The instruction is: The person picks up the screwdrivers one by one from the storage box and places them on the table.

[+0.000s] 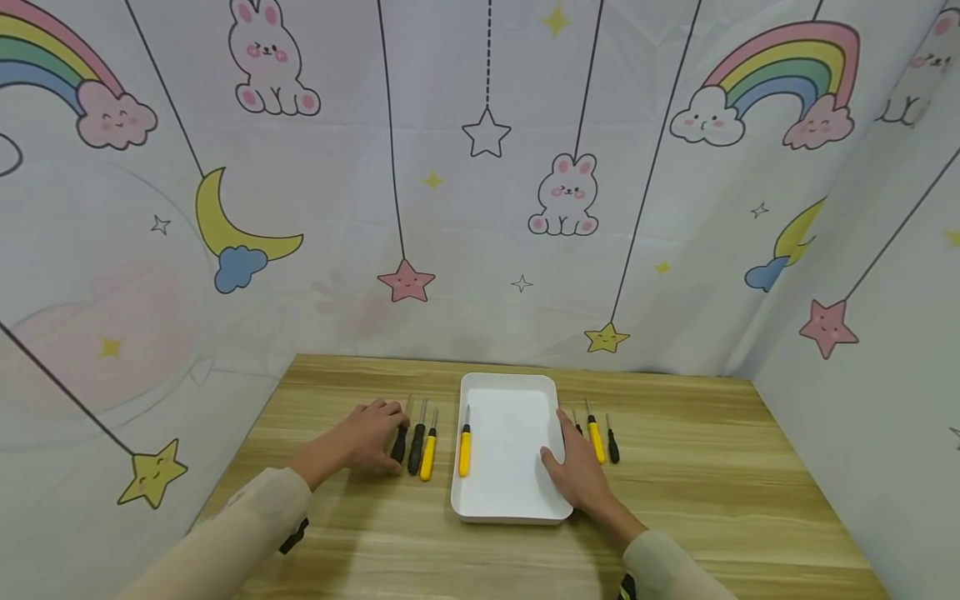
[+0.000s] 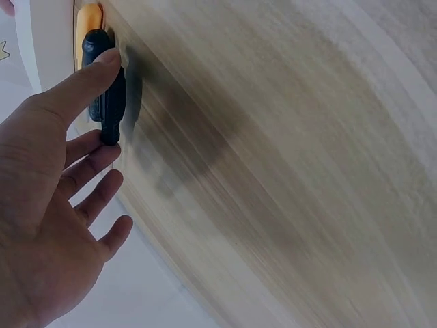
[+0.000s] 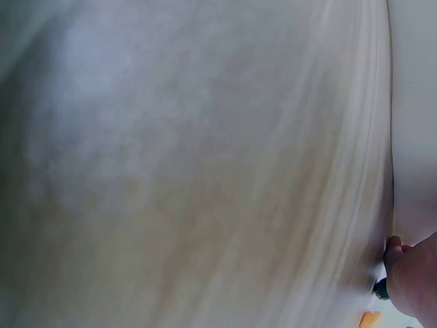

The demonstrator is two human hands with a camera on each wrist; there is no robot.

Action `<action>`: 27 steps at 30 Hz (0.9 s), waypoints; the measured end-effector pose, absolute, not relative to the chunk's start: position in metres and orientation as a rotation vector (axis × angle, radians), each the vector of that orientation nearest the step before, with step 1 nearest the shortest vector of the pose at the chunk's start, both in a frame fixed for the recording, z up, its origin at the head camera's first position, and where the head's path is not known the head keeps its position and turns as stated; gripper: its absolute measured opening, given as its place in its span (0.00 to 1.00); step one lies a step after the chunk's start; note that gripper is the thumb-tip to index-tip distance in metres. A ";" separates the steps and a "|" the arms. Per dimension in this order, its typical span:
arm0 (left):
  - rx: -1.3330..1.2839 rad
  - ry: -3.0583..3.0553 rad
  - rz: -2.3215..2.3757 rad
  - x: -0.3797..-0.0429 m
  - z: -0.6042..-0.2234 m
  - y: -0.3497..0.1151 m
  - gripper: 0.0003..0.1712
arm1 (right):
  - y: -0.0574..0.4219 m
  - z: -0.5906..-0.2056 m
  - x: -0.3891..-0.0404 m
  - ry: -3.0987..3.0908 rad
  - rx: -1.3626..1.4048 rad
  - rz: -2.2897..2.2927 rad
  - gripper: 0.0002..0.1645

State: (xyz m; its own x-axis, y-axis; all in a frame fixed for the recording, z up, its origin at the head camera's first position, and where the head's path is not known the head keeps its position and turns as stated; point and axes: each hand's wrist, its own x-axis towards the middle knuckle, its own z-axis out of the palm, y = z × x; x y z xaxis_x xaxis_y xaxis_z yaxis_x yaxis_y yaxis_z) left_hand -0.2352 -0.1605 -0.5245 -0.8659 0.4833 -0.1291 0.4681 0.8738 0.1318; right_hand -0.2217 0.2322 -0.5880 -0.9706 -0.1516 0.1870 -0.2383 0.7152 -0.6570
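My left hand is at the leftmost black-handled screwdriver on the table. In the left wrist view the thumb and fingertips pinch its black handle. Beside it lie another black screwdriver and a yellow-handled one. A white tray stands in the middle, with one yellow-and-black screwdriver along its left side. My right hand grips the tray's right wall, thumb over the rim and fingers outside. In the right wrist view only part of that hand shows.
Right of the tray lie a yellow screwdriver, a small black one and another black one partly hidden by my right hand. The wood-grain table meets a patterned cloth backdrop at the back and sides.
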 end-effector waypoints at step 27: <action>0.696 2.836 0.219 -0.233 -0.526 -0.161 0.45 | 0.232 -0.583 -0.216 -2.768 0.353 1.098 0.44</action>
